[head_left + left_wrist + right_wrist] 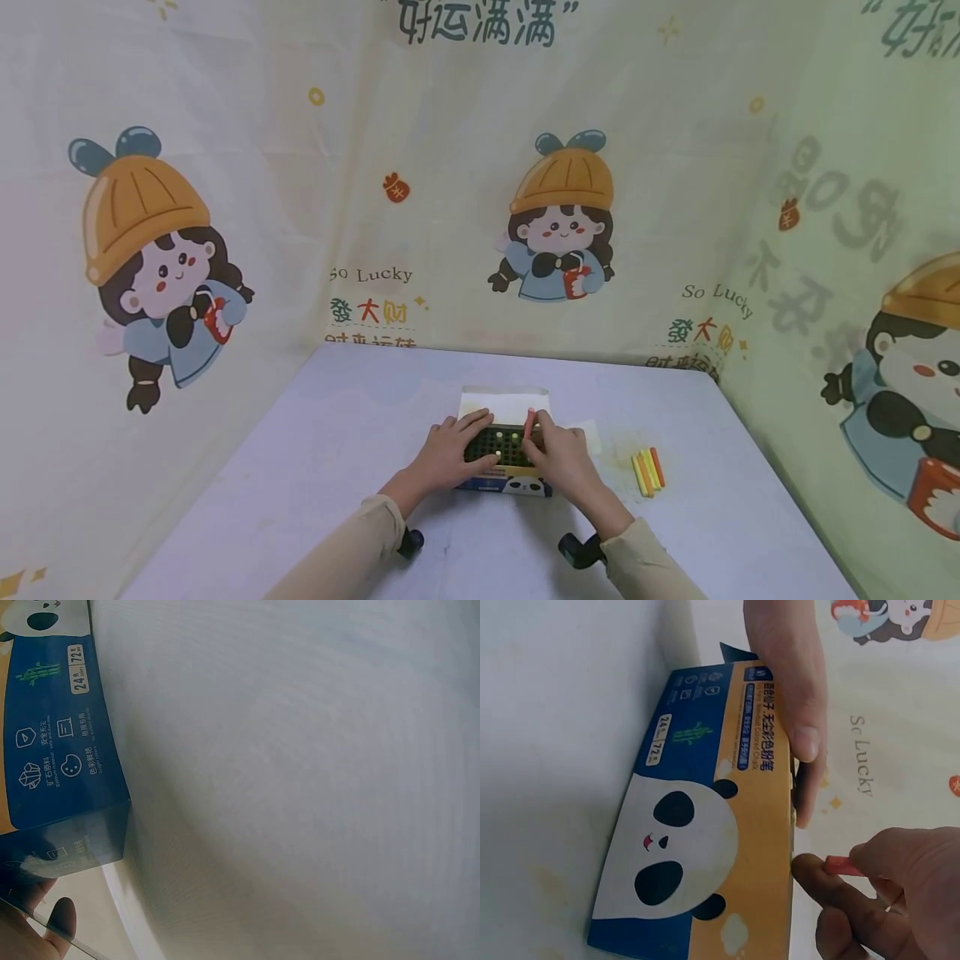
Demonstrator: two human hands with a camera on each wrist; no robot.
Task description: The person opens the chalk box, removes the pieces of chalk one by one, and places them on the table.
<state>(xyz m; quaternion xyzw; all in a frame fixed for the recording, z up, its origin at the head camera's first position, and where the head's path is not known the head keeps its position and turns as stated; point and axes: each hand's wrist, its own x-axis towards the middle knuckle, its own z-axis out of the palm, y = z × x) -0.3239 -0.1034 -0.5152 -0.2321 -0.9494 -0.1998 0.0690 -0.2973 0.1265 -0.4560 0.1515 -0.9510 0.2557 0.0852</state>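
A blue and orange chalk box (491,483) with a panda on its front stands on the table, its white lid (510,407) raised at the back. Inside is a dark insert (480,450) full of holes, where a few pale chalk ends show. My left hand (446,454) rests across the box's left end, fingers extended at the back and thumb near the front edge. Over the box's right part, my right hand (562,458) pinches a pinkish-red chalk stick (842,866) between thumb and fingers. In the head view that stick is tilted nearly upright.
To the right of the box lies a small group of yellow, orange and red chalk sticks (647,472). A pale sheet (592,437) shows behind my right hand. The white table (360,392) ends at a printed cloth backdrop (435,233) at the back and sides.
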